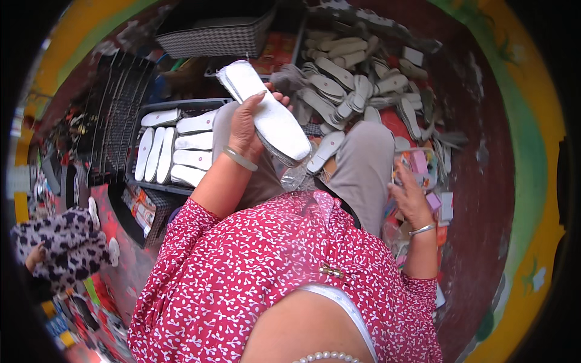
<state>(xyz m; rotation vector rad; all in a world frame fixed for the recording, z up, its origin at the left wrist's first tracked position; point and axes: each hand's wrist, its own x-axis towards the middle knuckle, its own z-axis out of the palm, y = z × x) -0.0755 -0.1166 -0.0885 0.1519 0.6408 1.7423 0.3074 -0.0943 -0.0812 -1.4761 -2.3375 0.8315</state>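
Observation:
My left hand (247, 124) is closed round a pair or small stack of white insoles (275, 121), held up above my left knee. The top insole is white, with greyer edges showing beneath. My right hand (411, 196) is beside my right knee, next to a clear plastic box (431, 172) with small pink and purple things. Its thumb and fingers are apart, and I see nothing held in them. A loose white insole (325, 151) lies between my knees.
A black basket (138, 109) at the left holds several white insoles (193, 141) in rows. Ahead to the right, a large pile of insoles (363, 91) covers the floor. A checked fabric bin (212, 42) stands at the back. Another person's spotted garment (60, 245) shows at far left.

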